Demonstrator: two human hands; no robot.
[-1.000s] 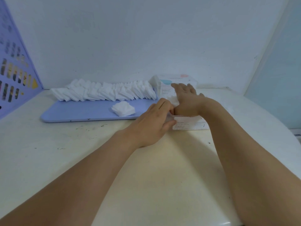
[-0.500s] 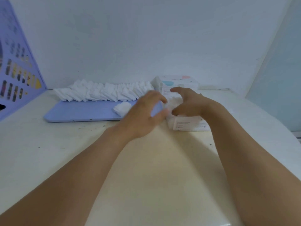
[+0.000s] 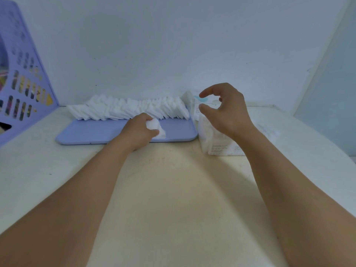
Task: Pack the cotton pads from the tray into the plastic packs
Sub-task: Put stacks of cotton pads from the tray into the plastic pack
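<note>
While our left hand (image 3: 139, 132) closes on a small stack of cotton pads (image 3: 156, 127) on the tray (image 3: 92, 134), most of the packing is still ahead of us.

Our left grip is pinching that small stack at the front of the blue tray, and we cannot tell whether it has left the tray surface. Our right hand (image 3: 224, 110) hangs above the plastic pack (image 3: 212, 139) just right of the tray on the bench (image 3: 173, 189), its grip spread and holding nothing. That pack looks partly filled with white pads, though how full we cannot tell; a second pack (image 3: 194, 105) stands behind it against the wall. A long row of pads (image 3: 127, 110) lies along the tray's far edge, so we judge that many more handfuls remain.
</note>
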